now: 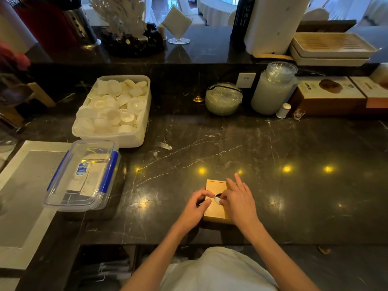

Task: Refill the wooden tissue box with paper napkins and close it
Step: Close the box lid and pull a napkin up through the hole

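On the dark marble counter (273, 148), near its front edge, sits the wooden tissue box (215, 211), lid on, oval slot facing up. Well off to my left: a clear lidded container (81, 175) with blue clips, white folded paper showing inside, likely the napkin stock. Behind it, an open white tub (113, 108) of small white cups.

Step in hand, as I judge it: teasing the top napkin (217, 200) up through the slot so the box dispenses. A bit of white shows in the opening. To do it well, brace the box so it doesn't skate on the polished stone, pinch only one ply, pull straight up and gently; a sideways tug would tear it or lift the lid.

Left hand (194, 208): curled against the box's left side, thumb and forefinger closing toward the slot, grasping nothing I can be sure of. Right hand (239, 199): laid flat over the right half of the lid, fingers spread forward, thumb tucked at the slot touching the white paper; whether it actually pinches the paper I cannot tell.
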`<state>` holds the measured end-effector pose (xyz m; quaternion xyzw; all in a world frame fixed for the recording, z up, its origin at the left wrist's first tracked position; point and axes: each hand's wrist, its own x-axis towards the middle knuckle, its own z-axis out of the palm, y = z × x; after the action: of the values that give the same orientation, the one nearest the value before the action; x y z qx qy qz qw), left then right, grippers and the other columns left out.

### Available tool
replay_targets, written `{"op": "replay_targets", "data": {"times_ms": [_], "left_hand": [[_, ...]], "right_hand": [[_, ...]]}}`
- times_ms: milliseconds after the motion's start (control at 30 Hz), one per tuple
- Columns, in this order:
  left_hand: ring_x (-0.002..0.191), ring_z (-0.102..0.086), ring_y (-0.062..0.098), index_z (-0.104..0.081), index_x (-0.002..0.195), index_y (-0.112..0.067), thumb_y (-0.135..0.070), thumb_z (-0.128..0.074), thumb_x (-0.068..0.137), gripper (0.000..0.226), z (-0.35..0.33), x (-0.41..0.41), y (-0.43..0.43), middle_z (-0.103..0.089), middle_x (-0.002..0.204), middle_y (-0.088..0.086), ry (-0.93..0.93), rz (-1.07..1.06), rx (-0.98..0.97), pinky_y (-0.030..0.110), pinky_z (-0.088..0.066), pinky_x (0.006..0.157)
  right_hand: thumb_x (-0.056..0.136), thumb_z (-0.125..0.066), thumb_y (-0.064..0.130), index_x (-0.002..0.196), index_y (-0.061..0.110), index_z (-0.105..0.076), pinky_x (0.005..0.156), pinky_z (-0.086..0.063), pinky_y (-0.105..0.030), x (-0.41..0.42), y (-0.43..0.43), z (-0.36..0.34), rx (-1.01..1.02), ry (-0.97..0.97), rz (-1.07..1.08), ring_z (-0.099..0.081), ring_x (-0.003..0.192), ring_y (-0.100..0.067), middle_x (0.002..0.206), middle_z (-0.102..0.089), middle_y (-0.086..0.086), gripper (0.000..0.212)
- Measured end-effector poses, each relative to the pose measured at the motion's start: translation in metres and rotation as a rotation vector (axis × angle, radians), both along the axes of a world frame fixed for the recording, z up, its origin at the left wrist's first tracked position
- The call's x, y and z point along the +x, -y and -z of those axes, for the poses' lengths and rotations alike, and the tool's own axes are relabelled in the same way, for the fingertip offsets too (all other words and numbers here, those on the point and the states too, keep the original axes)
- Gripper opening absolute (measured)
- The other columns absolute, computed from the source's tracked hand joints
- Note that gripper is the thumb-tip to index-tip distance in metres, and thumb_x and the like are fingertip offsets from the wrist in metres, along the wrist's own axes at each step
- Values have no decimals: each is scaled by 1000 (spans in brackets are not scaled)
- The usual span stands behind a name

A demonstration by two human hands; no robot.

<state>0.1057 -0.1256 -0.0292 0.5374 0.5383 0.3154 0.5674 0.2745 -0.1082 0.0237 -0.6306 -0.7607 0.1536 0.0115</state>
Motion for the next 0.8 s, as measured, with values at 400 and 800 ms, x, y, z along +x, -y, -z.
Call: {"op": "replay_targets", "data": {"times_ms": [400,800], "left_hand": [[132,-43,12,-63,109,-38,-30,-54,98,16,-8,-1,0,-48,138,-11,-25,-4,-35,31,-36,108],[152,7,19,-61,117,-33,-23,-51,99,23,-42,20,-17,0,165,-4,-463,150,138,51,-13,120]], "right_hand": [[90,-66,30,88,32,-62,117,-23,-39,32,8,0,-85,-286,45,0,152,-15,158,-31,5,4],[90,-67,27,91,34,-63,113,-23,-29,46,20,18,38,-423,-15,-5,150,-4,156,-34,8,7]]}}
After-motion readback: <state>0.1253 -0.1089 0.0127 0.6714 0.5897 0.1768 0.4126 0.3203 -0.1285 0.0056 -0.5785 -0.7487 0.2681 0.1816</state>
